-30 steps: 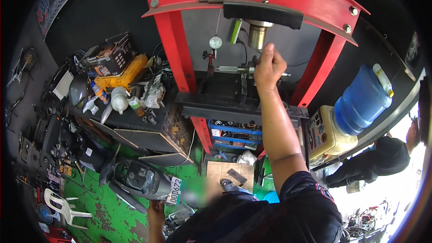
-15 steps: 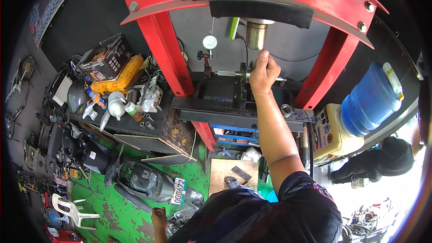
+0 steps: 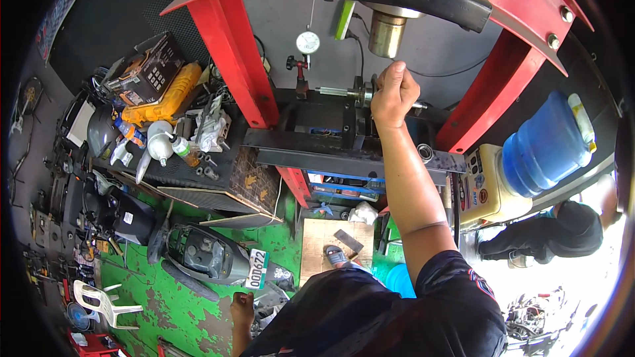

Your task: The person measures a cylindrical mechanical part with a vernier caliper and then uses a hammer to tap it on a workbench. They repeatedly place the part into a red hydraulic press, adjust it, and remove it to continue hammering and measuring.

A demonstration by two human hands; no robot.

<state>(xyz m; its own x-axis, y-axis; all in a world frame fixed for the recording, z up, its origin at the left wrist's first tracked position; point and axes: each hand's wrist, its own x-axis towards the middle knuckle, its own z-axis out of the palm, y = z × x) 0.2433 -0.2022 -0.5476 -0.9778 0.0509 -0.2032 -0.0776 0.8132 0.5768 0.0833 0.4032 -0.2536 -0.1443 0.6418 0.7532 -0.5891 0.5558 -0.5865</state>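
My right hand (image 3: 395, 96) is closed with the thumb on top, at the middle of a horizontal metal shaft (image 3: 336, 92) on the press frame. Its curled fingers wrap the shaft's thicker middle, and the grip is partly hidden behind the hand. The shaft's ends stick out on both sides, and a black upright support (image 3: 348, 119) stands beside the hand. A dial gauge (image 3: 307, 42) on a red-and-black holder (image 3: 301, 86) stands at the shaft's left end. Above the hand hangs the press's steel ram (image 3: 386, 34). My left hand (image 3: 242, 311) hangs low with fingers curled; whether it holds anything is hidden.
The red press frame (image 3: 233, 59) surrounds the work, with a black crossbeam (image 3: 297, 149) below. A cluttered bench (image 3: 228, 175) stands left, a scooter (image 3: 205, 251) below it. On the right are a blue water jug (image 3: 546, 149) and a person in dark clothes (image 3: 562, 231).
My view has shifted slightly, so the press beam sits higher and further right. My right hand stays closed at the shaft, while my left hand remains low with its fingers curled.
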